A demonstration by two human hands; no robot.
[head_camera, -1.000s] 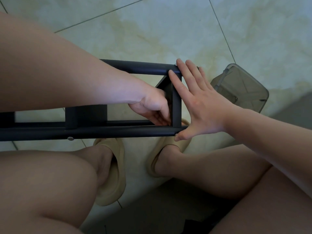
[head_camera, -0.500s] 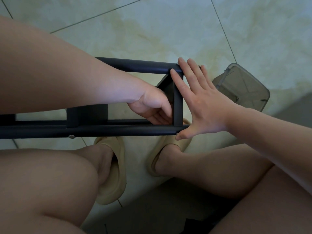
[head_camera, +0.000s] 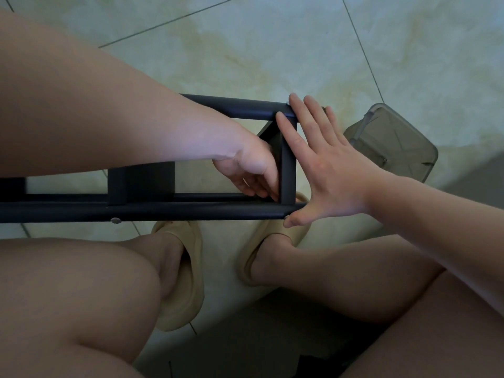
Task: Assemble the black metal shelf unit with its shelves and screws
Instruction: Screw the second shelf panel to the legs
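Slippers [head_camera: 180,276] sit nearest, just below the black frame [head_camera: 191,211] lying across the floor. Left grip [head_camera: 251,170] reaches inside the frame's end, fingers curled, anything held hidden. Right grip [head_camera: 327,170], flat and spread, presses that end from outside. Beyond it stands a grey box [head_camera: 395,143], contents unclear.

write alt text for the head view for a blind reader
A seated person's right hand presses flat against the end of a black metal shelf frame while the left hand reaches inside it. A translucent box lies nearby.
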